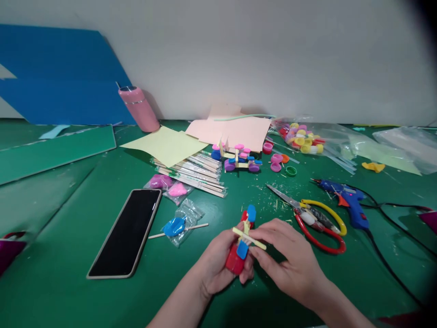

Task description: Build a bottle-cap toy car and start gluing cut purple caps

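Red-blue model (242, 250) clamped in left hand (216, 262), underside hidden; right hand (290, 259) pinching 1 pale stick (238, 233).

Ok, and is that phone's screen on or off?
Off, it seems: the phone screen faces up and looks black all over, with no picture showing.

At lower centre, the left hand (217, 260) curls its fingers while the right hand (289, 257) pinches beside it, 2 bare forearms (186, 298) at the bottom edge.
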The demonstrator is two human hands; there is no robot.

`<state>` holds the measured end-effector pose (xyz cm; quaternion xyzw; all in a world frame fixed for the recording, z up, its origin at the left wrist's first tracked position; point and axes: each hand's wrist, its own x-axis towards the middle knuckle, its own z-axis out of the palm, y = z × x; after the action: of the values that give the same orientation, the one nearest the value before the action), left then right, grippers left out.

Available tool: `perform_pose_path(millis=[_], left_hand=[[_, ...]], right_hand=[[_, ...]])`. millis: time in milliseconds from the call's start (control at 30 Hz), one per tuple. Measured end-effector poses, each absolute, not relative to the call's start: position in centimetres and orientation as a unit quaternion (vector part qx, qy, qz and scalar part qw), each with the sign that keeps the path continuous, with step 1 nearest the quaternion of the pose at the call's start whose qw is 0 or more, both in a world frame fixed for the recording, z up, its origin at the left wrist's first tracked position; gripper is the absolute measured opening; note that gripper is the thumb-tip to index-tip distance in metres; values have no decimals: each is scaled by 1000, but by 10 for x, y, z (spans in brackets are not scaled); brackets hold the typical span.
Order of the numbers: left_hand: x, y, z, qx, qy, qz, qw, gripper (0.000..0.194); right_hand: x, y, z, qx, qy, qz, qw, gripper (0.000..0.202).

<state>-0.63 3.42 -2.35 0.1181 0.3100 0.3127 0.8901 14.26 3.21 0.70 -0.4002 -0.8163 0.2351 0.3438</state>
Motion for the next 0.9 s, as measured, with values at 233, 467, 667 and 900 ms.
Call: perform_pose_path(millis=[233, 467, 667, 900], left_hand=[[-11, 35, -17, 89, 379, 350, 852, 38], [-18, 22, -1, 123, 459, 509, 718, 18], [-31, 13, 1, 167, 387, 541, 728, 20], [-36, 16, -5, 267, 486, 520, 649, 28]], right_hand=[[128, 37, -1, -420, -779, 229, 405, 17], [118, 42, 3, -422, -769, 253, 408, 15], [115, 43, 0, -435, -764, 266, 397, 17], [113, 45, -1, -446, -742, 293, 405, 24]])
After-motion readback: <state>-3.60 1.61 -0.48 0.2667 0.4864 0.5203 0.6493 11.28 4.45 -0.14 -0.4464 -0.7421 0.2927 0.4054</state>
